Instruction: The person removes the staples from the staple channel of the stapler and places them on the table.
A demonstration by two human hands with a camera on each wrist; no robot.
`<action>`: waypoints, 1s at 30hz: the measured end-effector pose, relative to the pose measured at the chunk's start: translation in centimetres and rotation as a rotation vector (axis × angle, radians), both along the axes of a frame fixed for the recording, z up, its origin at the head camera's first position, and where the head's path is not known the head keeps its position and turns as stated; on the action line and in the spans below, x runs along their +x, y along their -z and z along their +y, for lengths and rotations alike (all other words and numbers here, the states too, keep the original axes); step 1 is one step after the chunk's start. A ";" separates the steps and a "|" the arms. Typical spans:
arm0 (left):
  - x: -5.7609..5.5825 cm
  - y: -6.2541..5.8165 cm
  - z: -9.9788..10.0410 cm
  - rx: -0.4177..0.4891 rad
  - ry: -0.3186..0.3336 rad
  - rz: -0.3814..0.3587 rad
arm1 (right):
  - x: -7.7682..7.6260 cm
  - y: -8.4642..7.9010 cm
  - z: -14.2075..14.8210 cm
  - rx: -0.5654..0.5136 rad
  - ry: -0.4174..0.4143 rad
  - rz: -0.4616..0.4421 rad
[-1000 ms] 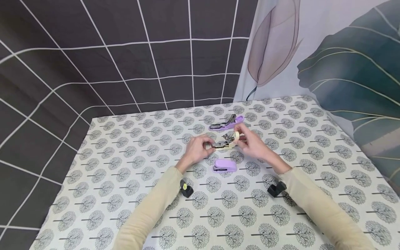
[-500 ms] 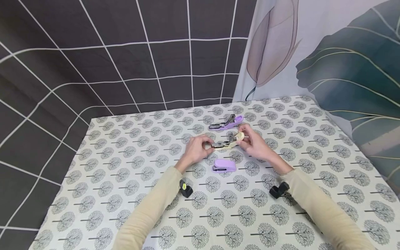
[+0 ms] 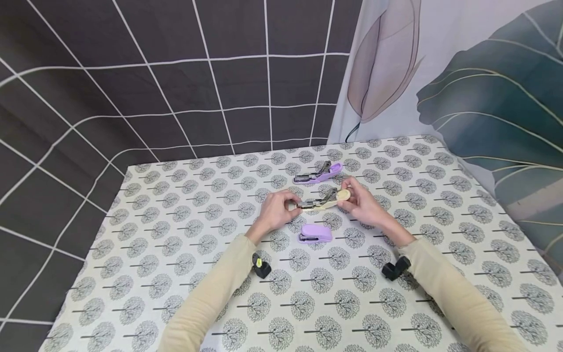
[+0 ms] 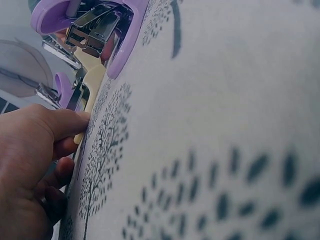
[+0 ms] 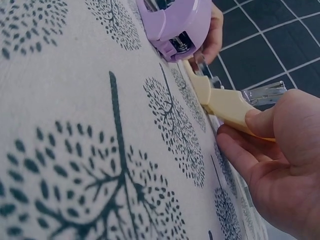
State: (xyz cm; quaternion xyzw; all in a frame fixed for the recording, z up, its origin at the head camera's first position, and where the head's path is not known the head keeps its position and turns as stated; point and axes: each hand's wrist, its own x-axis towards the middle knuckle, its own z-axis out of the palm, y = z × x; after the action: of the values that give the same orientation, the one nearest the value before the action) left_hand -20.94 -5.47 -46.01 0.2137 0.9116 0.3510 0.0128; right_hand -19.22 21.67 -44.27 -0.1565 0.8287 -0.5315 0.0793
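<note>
A cream stapler [image 3: 324, 204] lies opened out in the middle of the tablecloth, its metal magazine showing. My left hand [image 3: 276, 210] pinches its front end between thumb and fingers. At the other end, my right hand [image 3: 362, 203] grips the folded-back cream cover [image 5: 227, 105], thumb on one side and fingers beneath. A metal arm [image 5: 265, 93] sticks up at a slant, apart from the cover. The left wrist view shows my left thumb [image 4: 75, 122] at the tip of the cream base.
Nearer my body is a closed purple stapler [image 3: 316, 233]. Beyond the cream one, another purple stapler [image 3: 318, 175] lies opened with its metal arm raised. The tree-print tablecloth [image 3: 176, 274] meets a dark gridded curtain [image 3: 176, 88] at the back.
My right hand has swung the cream cover back, to the right and down, and the metal arm now stands apart from it. My left hand stays at the front end.
</note>
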 end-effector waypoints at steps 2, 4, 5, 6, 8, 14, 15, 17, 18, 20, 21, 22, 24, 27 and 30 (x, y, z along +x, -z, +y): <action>0.0 0.0 0.0 -0.004 0.002 0.005 | 0.0 0.0 0.1 -0.010 -0.007 0.000; -0.1 0.0 0.0 -0.008 0.001 0.007 | 0.0 0.1 0.1 -0.034 -0.018 -0.003; -0.1 0.1 0.0 -0.008 0.001 0.006 | 0.1 0.1 0.2 -0.035 -0.027 -0.001; -0.1 0.1 0.0 -0.009 0.001 0.006 | 0.2 0.1 0.3 -0.028 -0.033 0.004; -0.1 0.1 0.0 -0.009 0.001 0.003 | 0.5 0.0 0.4 -0.003 -0.038 0.017; -0.2 0.1 -0.1 -0.008 0.000 -0.010 | 1.4 -1.7 0.5 0.116 0.108 0.276; -0.2 0.0 -0.1 -0.005 -0.001 -0.014 | 1.4 -2.1 0.4 0.127 0.144 0.334; -0.1 0.0 -0.1 -0.001 -0.003 -0.022 | 1.5 -2.9 0.1 0.132 0.193 0.435; -0.1 0.0 -0.1 0.004 -0.002 -0.025 | 1.5 -3.2 -0.2 0.128 0.211 0.475; -0.1 -0.1 -0.1 0.007 0.003 -0.024 | 1.6 -3.8 -0.8 0.096 0.229 0.530; -0.1 -0.1 -0.1 0.008 0.007 -0.023 | 1.7 -4.0 -1.1 0.070 0.226 0.540; -0.1 -0.1 -0.1 0.008 0.010 -0.020 | 1.8 -4.2 -1.5 0.037 0.218 0.543; -0.1 -0.2 -0.1 0.007 0.015 -0.014 | 1.9 -4.4 -2.3 -0.025 0.190 0.521; -0.1 -0.2 -0.1 0.002 0.014 -0.002 | 2.1 -4.7 -3.5 -0.091 0.134 0.398; -0.1 -0.1 0.0 0.000 0.011 0.011 | 2.2 -4.6 -4.5 -0.115 0.093 0.223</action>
State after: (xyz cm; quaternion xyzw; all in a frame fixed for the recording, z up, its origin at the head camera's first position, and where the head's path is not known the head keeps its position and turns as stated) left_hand -21.03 -5.49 -45.95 0.2205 0.9105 0.3496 0.0096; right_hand -17.01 17.14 -39.66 -0.1802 0.8068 -0.5607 -0.0470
